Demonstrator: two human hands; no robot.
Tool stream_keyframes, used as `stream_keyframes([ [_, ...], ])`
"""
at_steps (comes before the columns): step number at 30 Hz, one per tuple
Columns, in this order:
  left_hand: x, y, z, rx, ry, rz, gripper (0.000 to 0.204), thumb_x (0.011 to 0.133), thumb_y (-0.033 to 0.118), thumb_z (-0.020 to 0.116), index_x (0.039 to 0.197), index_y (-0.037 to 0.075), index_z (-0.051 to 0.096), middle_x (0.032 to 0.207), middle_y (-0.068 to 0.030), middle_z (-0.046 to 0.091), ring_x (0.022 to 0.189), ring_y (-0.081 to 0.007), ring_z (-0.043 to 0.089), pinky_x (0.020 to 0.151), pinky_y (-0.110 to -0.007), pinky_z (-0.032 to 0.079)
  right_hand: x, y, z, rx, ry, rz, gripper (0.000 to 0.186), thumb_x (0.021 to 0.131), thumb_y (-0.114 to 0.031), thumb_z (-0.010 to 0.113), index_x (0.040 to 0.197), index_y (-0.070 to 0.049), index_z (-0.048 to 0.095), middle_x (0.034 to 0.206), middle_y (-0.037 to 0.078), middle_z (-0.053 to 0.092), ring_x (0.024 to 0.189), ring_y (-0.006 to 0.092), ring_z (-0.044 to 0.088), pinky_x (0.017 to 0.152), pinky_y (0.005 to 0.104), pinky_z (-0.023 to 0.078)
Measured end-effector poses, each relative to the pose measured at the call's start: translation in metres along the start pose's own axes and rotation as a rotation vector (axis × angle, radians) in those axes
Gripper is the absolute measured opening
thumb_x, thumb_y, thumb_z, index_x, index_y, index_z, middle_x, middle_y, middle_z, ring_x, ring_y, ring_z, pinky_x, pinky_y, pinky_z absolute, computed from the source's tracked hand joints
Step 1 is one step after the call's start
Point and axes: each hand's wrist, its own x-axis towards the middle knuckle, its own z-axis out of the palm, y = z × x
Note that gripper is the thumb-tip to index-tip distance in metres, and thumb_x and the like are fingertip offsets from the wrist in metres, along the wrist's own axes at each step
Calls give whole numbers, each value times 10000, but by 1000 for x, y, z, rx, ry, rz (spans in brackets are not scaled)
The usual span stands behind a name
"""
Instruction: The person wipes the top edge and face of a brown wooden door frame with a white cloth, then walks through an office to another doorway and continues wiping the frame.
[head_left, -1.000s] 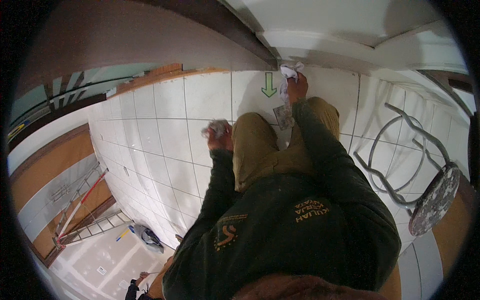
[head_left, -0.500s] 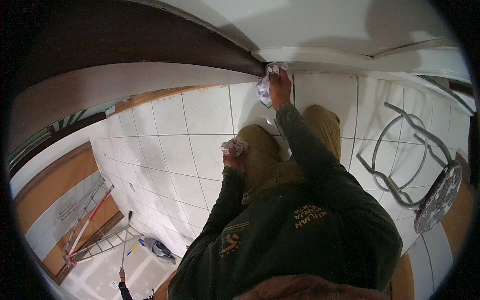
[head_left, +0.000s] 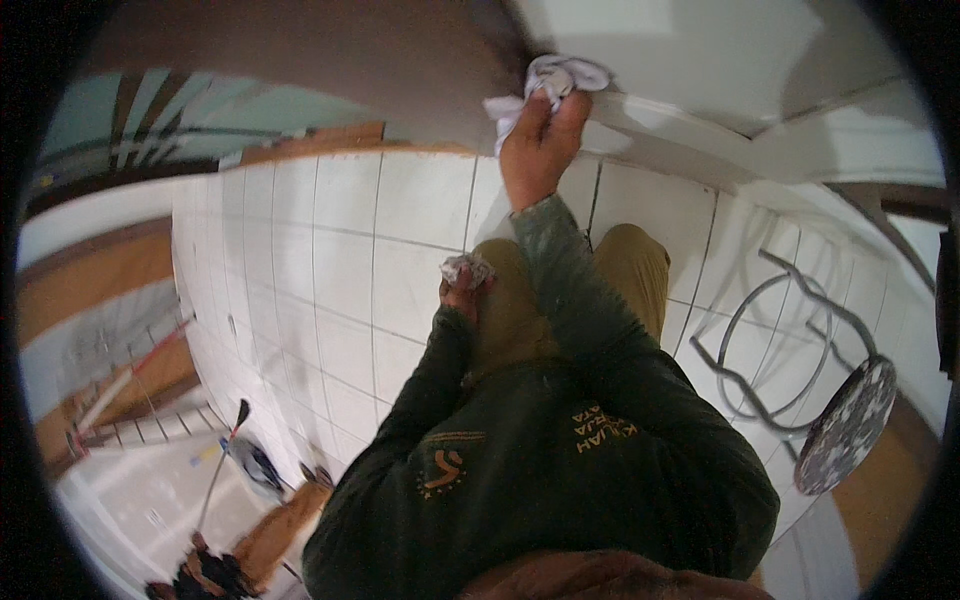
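My right hand is raised and pinches a bunched white cloth, pressing it where a dark brown wooden panel meets the white wall. A loose end of the cloth hangs beside my fingers. Lower down, my left hand rests by my left knee, its fingers closed around a crumpled, whitish, patterned wad; whether that is paper or cloth I cannot tell. Both knees are bent above the tiled floor.
White tiles cover the floor. On the right lies a metal-legged stool with a speckled round seat, tipped over. At lower left a person holds a long-handled tool, near a ladder and a dark bundle.
My right hand has moved the white cloth upward along the dark panel's edge. My left hand stays by the knee with its wad. More of the person at lower left shows.
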Motion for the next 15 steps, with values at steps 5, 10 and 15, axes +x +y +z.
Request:
stream_keyframes([
  [5,12,-15,-22,62,-90,100,347,813,133,620,1129,57,496,1044,-87,576,948,-219,559,857,-348,462,-27,58,0,-44,35,4,212,899,-123,401,1018,50,370,980,202,420,905,291,452,827,356,363],
  [10,5,-18,-25,336,-108,190,354,807,120,627,1133,51,506,1049,-68,598,981,-183,560,877,-316,446,-27,43,-10,-59,-115,-198,281,864,-133,466,1046,56,365,1072,230,391,973,350,406,893,395,317],
  [15,-4,-28,2,390,-169,221,343,779,99,653,1097,50,536,1065,-72,605,972,-182,576,839,-325,479,77,-79,-6,-157,-174,-1052,309,733,-41,485,1034,4,542,1182,210,443,1160,422,366,957,547,258],
])
